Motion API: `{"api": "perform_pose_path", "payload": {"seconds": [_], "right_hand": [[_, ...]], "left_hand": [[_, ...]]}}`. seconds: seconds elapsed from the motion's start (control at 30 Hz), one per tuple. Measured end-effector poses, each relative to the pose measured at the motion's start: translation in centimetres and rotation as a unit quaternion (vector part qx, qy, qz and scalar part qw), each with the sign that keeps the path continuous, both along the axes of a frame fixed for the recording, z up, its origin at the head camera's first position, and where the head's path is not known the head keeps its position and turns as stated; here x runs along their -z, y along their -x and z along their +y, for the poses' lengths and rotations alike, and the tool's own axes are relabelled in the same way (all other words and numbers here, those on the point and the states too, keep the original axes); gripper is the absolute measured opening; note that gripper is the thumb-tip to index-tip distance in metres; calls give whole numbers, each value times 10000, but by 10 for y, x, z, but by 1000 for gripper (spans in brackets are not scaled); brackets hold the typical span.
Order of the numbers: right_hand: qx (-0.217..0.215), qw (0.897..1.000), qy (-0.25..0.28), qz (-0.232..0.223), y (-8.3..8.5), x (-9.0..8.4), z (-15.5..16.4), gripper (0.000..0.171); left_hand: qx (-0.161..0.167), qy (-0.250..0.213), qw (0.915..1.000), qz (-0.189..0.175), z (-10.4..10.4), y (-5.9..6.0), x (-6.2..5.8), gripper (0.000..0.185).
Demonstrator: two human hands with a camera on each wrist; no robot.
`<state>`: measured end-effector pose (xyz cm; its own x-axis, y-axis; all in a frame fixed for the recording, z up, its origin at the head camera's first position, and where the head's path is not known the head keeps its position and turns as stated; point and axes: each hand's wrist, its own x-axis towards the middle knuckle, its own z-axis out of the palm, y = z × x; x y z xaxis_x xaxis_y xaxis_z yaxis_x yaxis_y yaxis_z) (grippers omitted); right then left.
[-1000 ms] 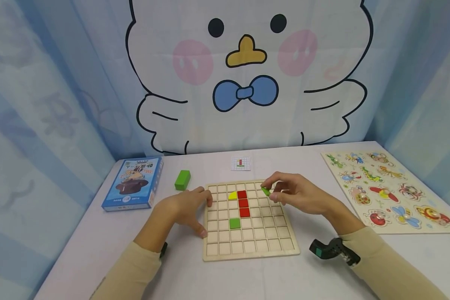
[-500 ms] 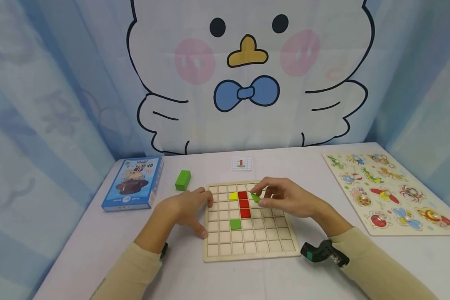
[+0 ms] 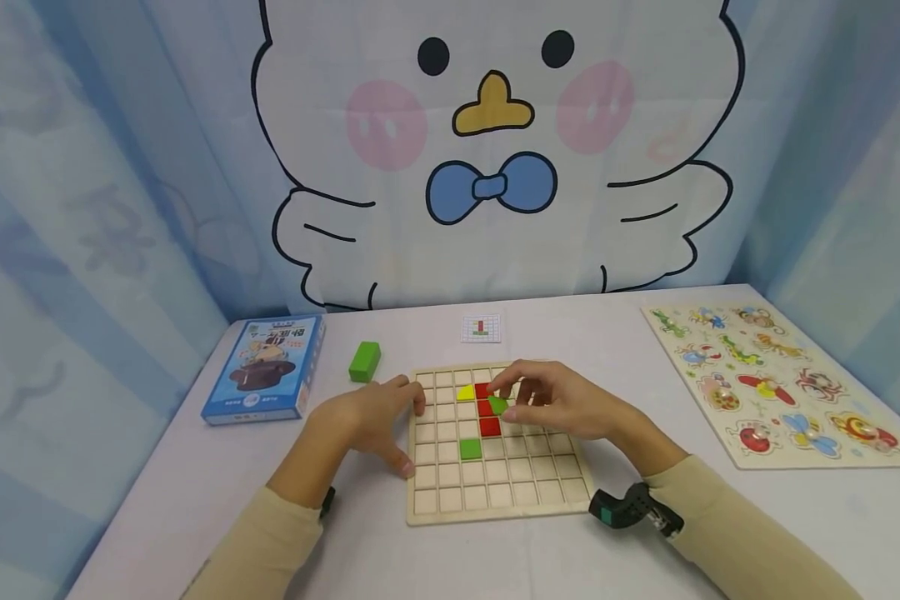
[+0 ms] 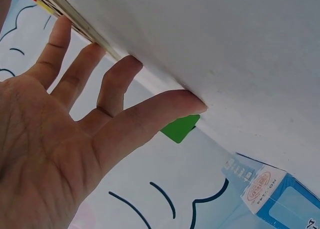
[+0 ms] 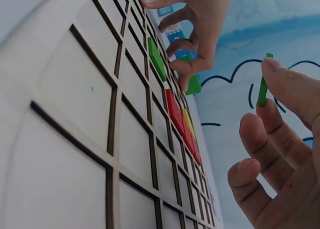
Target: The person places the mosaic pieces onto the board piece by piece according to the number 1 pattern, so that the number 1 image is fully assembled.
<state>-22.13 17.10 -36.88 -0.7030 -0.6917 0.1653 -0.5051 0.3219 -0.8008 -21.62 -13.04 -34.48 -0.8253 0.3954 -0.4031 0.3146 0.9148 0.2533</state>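
A wooden grid board (image 3: 506, 493) lies flat in the middle of the table. My right hand (image 3: 566, 400) pinches a thin green tile (image 3: 498, 406) between thumb and index finger, above the board; the right wrist view shows the green tile (image 5: 263, 86) edge-on, apart from the grid. On the board, red tiles (image 3: 489, 427) stand in a column, with a yellow tile (image 3: 466, 392) beside the top one and a green square tile (image 3: 470, 448) lower left. My left hand (image 3: 367, 414) rests at the board's left edge, fingers spread; in the left wrist view the left hand (image 4: 70, 134) holds nothing.
Behind the left hand stands a green block (image 3: 364, 362). A small pattern card (image 3: 482, 328) lies beyond the board. At the far left is a blue box (image 3: 266, 367), and at the right a picture puzzle board (image 3: 787, 379). A printed curtain hangs behind the table.
My right hand has moved left with the green tile, from the board's upper right to over the red column. The left hand has stayed at the board's left edge.
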Motion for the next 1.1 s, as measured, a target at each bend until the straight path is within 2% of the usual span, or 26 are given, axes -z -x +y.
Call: {"api": "perform_pose_path", "payload": {"seconds": [0.23,0.4,0.73,0.93,1.1], "right_hand": [[-82,9998,-152,131,-1,3,-3,33],[-78,9996,-265,22,-1,6,-7,32],[-165,9988,-422,187,-1,12,-12,29],[-193,9972,-700,182,-3,13,-14,29],[-265,9952,-875,363,-2,14,-16,28]], "left_hand": [[14,4,10000,28,2,0,3,67],[-1,36,10000,24,0,0,1,67],[-105,74,9999,-5,0,0,0,68],[-81,33,10000,-33,0,2,1,68],[-105,90,9999,-31,-1,3,1,69]]}}
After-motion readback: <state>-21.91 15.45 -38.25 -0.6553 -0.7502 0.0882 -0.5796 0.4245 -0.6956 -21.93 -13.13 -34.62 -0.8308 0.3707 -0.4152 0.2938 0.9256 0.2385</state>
